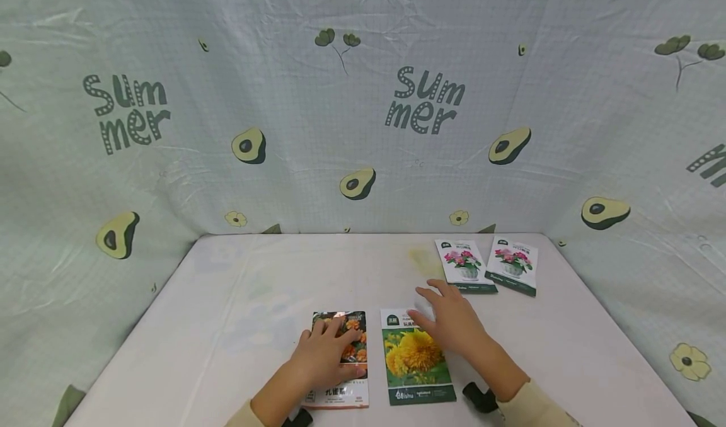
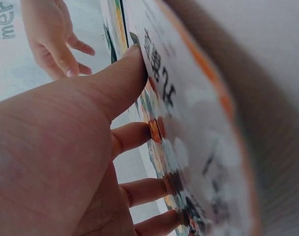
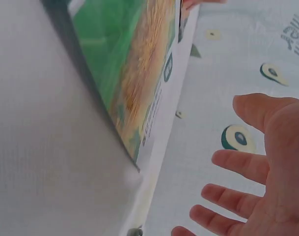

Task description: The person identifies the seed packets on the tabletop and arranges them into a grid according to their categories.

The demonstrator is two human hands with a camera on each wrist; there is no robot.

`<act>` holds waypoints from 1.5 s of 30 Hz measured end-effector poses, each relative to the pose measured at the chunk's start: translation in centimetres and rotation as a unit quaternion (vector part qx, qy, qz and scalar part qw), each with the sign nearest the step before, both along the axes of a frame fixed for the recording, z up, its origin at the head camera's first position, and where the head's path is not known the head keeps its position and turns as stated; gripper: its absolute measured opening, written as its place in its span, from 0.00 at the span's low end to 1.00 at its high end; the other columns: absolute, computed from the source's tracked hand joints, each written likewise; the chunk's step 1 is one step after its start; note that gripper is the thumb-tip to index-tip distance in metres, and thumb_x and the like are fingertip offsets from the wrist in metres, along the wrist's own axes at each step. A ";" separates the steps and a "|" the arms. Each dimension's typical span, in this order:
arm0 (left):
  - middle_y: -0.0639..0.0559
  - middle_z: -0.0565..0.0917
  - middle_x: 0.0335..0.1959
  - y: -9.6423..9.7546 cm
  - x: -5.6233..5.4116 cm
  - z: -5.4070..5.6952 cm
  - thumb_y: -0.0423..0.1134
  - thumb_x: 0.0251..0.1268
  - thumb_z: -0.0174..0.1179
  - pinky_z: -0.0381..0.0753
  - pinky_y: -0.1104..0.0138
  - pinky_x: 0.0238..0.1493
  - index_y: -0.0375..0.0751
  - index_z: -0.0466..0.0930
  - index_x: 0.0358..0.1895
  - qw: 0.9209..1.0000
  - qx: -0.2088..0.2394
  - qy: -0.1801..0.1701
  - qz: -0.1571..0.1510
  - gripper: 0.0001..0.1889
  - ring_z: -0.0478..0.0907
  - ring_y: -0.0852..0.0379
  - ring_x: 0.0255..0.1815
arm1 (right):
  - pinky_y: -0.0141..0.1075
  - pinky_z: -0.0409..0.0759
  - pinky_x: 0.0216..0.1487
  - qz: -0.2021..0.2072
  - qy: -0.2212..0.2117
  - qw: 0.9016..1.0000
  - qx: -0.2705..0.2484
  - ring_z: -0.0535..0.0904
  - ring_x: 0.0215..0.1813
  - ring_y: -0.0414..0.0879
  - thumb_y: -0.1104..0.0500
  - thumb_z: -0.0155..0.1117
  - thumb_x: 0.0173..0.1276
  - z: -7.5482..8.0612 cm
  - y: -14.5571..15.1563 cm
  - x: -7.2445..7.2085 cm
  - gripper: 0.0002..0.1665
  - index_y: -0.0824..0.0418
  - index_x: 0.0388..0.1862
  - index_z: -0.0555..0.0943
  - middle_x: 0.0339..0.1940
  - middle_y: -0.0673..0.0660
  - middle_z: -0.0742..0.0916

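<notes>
My left hand (image 1: 324,356) rests on a seed packet with orange flowers (image 1: 350,392), its fingertips and thumb touching the printed front. In the left wrist view the thumb and spread fingers press on that orange flower packet (image 2: 188,132). My right hand (image 1: 454,321) hovers with spread fingers over the upper right corner of a seed packet with a yellow flower (image 1: 416,361), holding nothing. The right wrist view shows the right hand (image 3: 257,172) apart from the yellow flower packet (image 3: 134,64), which lies flat on the table.
Two seed packets with pink flowers stand out at the back right of the white table (image 1: 227,326): a left one (image 1: 465,264) and a right one (image 1: 513,263), edges close together. A printed cloth (image 1: 306,118) hangs behind and around the table.
</notes>
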State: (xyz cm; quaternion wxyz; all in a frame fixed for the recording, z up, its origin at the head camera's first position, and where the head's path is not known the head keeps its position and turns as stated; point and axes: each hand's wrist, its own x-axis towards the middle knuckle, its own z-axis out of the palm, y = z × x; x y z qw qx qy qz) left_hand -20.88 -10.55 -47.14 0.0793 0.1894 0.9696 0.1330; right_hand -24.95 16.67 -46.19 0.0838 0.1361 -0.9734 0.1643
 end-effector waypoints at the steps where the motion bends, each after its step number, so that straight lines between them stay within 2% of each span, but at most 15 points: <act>1: 0.40 0.68 0.76 0.0 0.0 0.0 0.67 0.59 0.67 0.68 0.36 0.59 0.61 0.76 0.70 1.000 0.001 0.000 0.001 0.35 0.66 0.34 0.71 | 0.60 0.74 0.68 -0.001 0.003 1.000 -0.002 0.72 0.72 0.63 0.39 0.67 0.71 0.0 0.2 -0.2 0.35 0.54 0.70 0.79 0.74 0.62 0.76; 10: 0.41 0.68 0.76 0.0 0.1 -0.3 0.67 0.59 0.67 0.69 0.36 0.59 0.62 0.76 0.70 1.000 -0.003 0.006 0.001 0.35 0.66 0.33 0.70 | 0.61 0.73 0.68 0.003 0.050 0.998 -0.029 0.72 0.72 0.65 0.42 0.68 0.71 -0.5 1.4 -1.5 0.34 0.57 0.70 0.78 0.73 0.64 0.76; 19: 0.41 0.68 0.77 0.0 0.0 -0.4 0.68 0.59 0.66 0.69 0.37 0.58 0.62 0.75 0.70 1.000 -0.007 0.004 0.003 0.36 0.66 0.34 0.71 | 0.61 0.73 0.68 -0.001 0.055 0.998 -0.043 0.71 0.72 0.65 0.45 0.69 0.71 -0.7 2.6 -3.0 0.33 0.58 0.70 0.78 0.71 0.66 0.77; 24: 0.41 0.68 0.76 0.0 0.0 -0.5 0.68 0.59 0.66 0.69 0.38 0.58 0.63 0.76 0.70 1.000 -0.007 0.006 0.003 0.35 0.66 0.34 0.70 | 0.62 0.72 0.69 0.003 0.056 0.996 -0.068 0.68 0.74 0.66 0.46 0.69 0.72 -0.8 3.5 -4.0 0.32 0.58 0.70 0.78 0.74 0.66 0.74; 32: 0.42 0.68 0.76 -0.1 -0.1 -0.5 0.68 0.59 0.66 0.69 0.37 0.58 0.64 0.76 0.70 1.000 -0.006 0.004 0.002 0.35 0.67 0.33 0.70 | 0.63 0.71 0.68 0.008 0.085 0.991 -0.100 0.68 0.73 0.66 0.52 0.70 0.71 -1.2 4.6 -5.4 0.29 0.61 0.67 0.79 0.72 0.68 0.75; 40: 0.42 0.69 0.76 -0.1 -0.1 -0.6 0.68 0.58 0.67 0.69 0.37 0.58 0.64 0.76 0.69 1.000 -0.005 0.005 0.003 0.35 0.67 0.32 0.70 | 0.64 0.69 0.70 0.025 0.074 0.990 -0.117 0.67 0.73 0.67 0.52 0.69 0.72 -1.7 5.5 -6.7 0.28 0.62 0.67 0.79 0.72 0.69 0.74; 45: 0.41 0.69 0.76 0.0 -0.1 -0.5 0.68 0.59 0.67 0.69 0.37 0.58 0.64 0.76 0.69 1.000 -0.007 0.007 0.001 0.35 0.67 0.33 0.69 | 0.65 0.67 0.70 0.007 0.051 0.991 -0.121 0.66 0.74 0.70 0.52 0.67 0.73 -1.7 6.4 -7.9 0.29 0.62 0.68 0.78 0.73 0.69 0.72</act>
